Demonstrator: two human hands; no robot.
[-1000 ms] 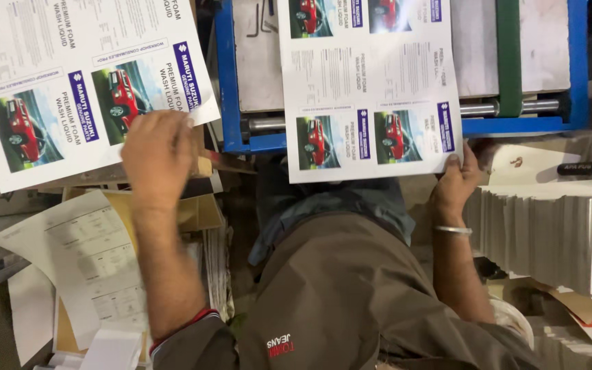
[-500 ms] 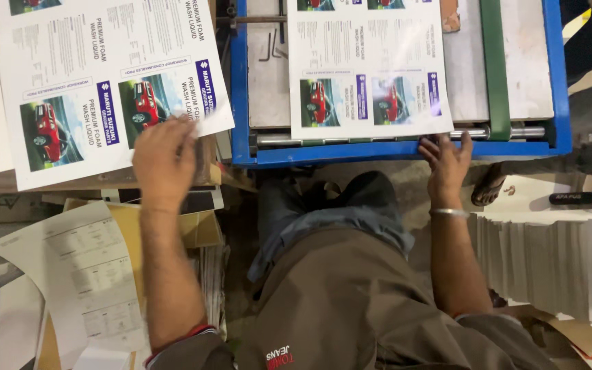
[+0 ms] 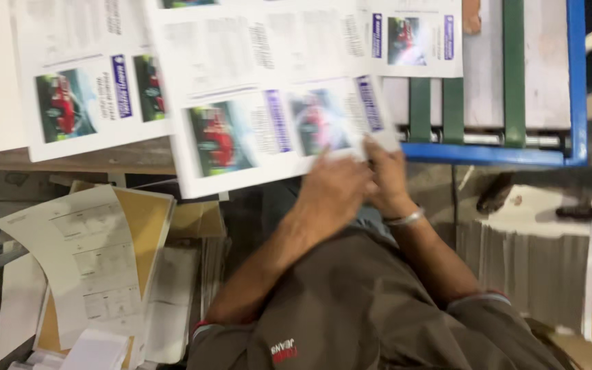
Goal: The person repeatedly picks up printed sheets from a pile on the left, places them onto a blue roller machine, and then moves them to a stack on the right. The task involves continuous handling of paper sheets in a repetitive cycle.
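Blue-framed machinery with green bars (image 3: 513,72) fills the top right of this cluttered print shop, with loose papers (image 3: 87,264) heaped below a wooden bench. Both the left hand (image 3: 334,195) and the right hand (image 3: 386,177) are closed together, pinching the lower right corner of a printed sheet with red car pictures (image 3: 268,133), which overlaps a second printed sheet (image 3: 90,96) on the left. Held by one corner only, the sheet could crease or slip sideways.
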